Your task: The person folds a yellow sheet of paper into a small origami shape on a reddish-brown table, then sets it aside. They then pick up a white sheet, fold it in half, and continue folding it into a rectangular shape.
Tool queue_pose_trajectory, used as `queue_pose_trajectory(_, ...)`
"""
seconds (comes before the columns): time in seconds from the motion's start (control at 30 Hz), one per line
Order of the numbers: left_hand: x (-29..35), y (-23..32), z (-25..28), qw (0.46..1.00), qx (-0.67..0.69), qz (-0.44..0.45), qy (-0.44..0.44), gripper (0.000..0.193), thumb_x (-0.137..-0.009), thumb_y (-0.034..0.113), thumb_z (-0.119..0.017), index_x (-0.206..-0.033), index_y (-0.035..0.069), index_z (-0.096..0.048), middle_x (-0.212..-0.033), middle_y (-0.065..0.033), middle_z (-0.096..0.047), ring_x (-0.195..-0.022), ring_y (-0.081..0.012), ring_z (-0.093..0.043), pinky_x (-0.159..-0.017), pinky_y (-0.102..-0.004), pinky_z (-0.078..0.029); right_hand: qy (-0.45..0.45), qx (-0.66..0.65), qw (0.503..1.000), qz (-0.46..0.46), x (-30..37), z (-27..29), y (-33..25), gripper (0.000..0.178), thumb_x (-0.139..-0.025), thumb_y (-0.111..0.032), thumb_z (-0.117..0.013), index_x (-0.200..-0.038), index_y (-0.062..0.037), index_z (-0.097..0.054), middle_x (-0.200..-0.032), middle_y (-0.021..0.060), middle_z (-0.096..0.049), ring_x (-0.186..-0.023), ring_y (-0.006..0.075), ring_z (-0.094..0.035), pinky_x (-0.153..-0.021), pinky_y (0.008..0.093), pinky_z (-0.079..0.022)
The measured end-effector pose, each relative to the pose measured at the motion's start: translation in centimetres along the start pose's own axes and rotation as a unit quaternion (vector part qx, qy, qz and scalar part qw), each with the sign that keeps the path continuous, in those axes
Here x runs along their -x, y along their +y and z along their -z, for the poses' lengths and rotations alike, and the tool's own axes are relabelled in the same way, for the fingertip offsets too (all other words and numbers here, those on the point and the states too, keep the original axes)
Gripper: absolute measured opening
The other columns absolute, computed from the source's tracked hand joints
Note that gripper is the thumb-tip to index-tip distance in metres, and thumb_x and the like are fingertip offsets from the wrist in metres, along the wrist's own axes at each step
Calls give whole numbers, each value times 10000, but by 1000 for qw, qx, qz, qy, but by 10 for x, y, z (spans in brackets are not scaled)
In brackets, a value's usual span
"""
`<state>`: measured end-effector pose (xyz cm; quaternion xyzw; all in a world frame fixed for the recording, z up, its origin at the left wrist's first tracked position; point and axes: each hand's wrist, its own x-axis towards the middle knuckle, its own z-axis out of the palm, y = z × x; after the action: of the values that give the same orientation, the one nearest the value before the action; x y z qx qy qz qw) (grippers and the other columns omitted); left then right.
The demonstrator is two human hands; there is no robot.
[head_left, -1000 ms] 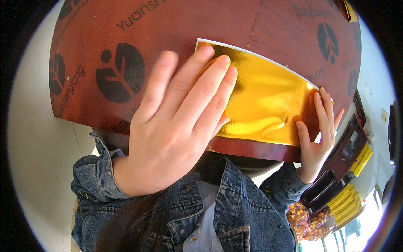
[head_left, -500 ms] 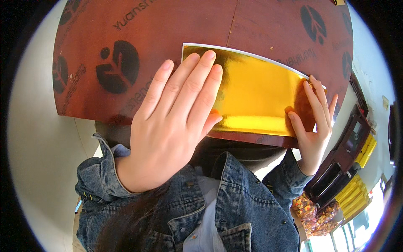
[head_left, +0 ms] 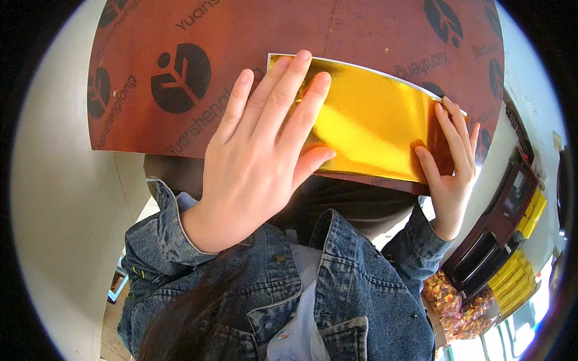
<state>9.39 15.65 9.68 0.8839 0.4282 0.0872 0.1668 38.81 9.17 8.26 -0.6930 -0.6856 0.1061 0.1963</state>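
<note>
A shiny gold foil sheet [head_left: 373, 120] with a white strip along its far edge lies on a reddish-brown board [head_left: 361, 33] printed with dark marks. Across the sheet's left end is my left hand [head_left: 256, 147], its fingers stretched out and the forefinger and thumb apart from the rest. It covers the sheet's left edge, and I cannot tell how firmly it presses. At the right end my right hand [head_left: 454, 165] rests its spread fingertips and thumb on the foil, near the corner. Neither hand is closed round anything.
The board's near edge runs just in front of my denim jacket [head_left: 343, 259]. A pale wall [head_left: 54, 180] stands to the left. At the right are a dark cabinet [head_left: 487, 240], yellow bundles [head_left: 512, 283] and clear bags of orange-red pieces [head_left: 445, 295].
My left forefinger and thumb have spread further from the other fingers. The bright reflection band along the foil's near side has faded. My right hand keeps its place on the sheet.
</note>
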Motion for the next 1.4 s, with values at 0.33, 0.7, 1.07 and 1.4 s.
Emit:
queue_pose_trajectory(0.33,-7,-3,-3,1000,19,8,1,719,-914,331,-721,-1557,138,-466,-1625,-105,-423,-1490,-303,-421,-1221,-560,-248,0,19,1000,-10,-2,1,3,598,-782,-208,-853,-1357,-158,-695,-1443,72,-635,-1360,273,-574,-1254,620,-164)
queue_pose_trajectory(0.7,-5,-5,-10,1000,7,18,-1,721,-907,340,-720,-1555,143,-474,-1623,-107,-430,-1480,-309,-434,-1211,-578,-244,-2,65,998,-12,-3,-3,3,687,-751,-262,-872,-1394,-146,-661,-1404,70,-654,-1311,267,-604,-1258,620,-130)
queue_pose_trajectory(1.07,-4,-8,-16,999,18,28,2,715,-919,373,-702,-1560,154,-471,-1627,-99,-426,-1478,-306,-438,-1203,-589,-255,3,75,997,-20,-4,-7,4,713,-717,-300,-885,-1374,-126,-668,-1395,82,-647,-1287,276,-613,-1252,620,-151)
queue_pose_trajectory(1.4,-8,-11,-13,1000,6,26,-6,686,-928,390,-693,-1547,175,-491,-1610,-82,-447,-1474,-279,-444,-1234,-627,-91,8,63,997,-32,-3,-8,3,736,-709,-273,-895,-1394,-138,-661,-1405,81,-648,-1299,270,-607,-1264,593,-156)
